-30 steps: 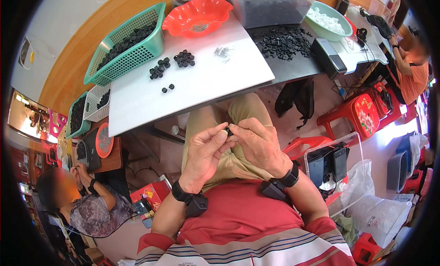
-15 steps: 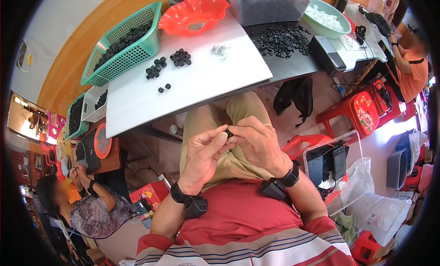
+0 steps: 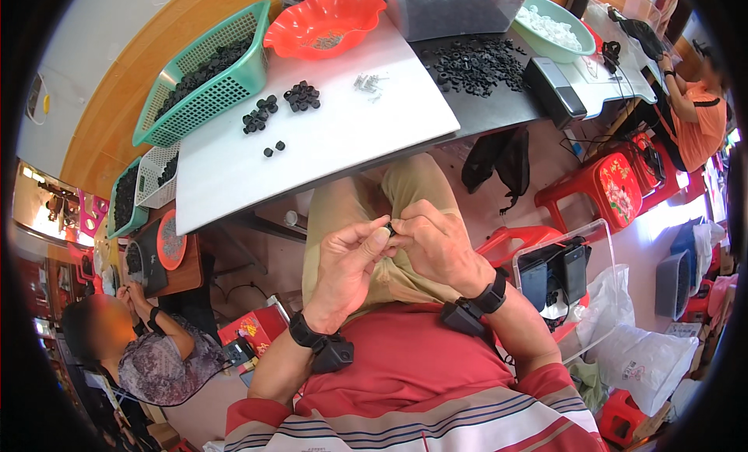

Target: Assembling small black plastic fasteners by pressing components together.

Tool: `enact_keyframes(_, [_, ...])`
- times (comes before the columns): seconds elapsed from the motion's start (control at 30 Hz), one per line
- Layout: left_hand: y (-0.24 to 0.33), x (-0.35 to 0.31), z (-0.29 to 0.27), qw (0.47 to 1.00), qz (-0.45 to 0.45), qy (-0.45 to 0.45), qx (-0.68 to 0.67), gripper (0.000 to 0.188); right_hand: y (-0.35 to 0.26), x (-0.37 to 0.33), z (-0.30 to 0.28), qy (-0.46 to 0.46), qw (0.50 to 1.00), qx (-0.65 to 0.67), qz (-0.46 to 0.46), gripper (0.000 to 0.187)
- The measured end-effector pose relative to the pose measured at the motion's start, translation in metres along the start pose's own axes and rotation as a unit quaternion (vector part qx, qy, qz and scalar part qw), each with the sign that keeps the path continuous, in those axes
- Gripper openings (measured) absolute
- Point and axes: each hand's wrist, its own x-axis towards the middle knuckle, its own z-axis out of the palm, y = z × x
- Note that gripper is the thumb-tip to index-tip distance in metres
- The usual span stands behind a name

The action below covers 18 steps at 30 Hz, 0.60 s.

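Over my lap, my left hand (image 3: 347,269) and right hand (image 3: 436,245) met fingertip to fingertip, both pinching one small black part (image 3: 389,231), perhaps a ring. At twelve o'clock stood the white table (image 3: 327,152), with loose black pieces (image 3: 302,96) on it.

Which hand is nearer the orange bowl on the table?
Left, by a small margin. The left hand sits below the orange bowl, almost straight under it over the lap; the right hand is beside it, farther to the right. Both pinch a small black part.
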Motion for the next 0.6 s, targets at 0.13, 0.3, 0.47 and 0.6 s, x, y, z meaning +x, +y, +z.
enact_keyframes(0.13, [-0.005, 0.001, -0.001, 1.000, 0.011, -0.007, 0.006, 0.021, 0.004, -0.002, 0.000, -0.015, 1.000, -0.007, -0.013, 0.022])
enact_keyframes(0.3, [-0.005, 0.002, -0.006, 1.000, -0.003, -0.002, 0.002, 0.021, 0.004, -0.002, -0.001, -0.037, 0.999, 0.018, 0.027, 0.026])
enact_keyframes(0.47, [0.005, 0.000, 0.005, 0.999, -0.023, -0.004, -0.035, 0.029, -0.005, 0.003, -0.012, -0.107, 0.991, 0.035, 0.067, 0.038])
enact_keyframes(0.6, [0.008, -0.001, 0.000, 0.998, -0.051, -0.018, -0.022, 0.031, -0.011, 0.008, -0.021, -0.140, 0.987, 0.036, 0.066, 0.031])
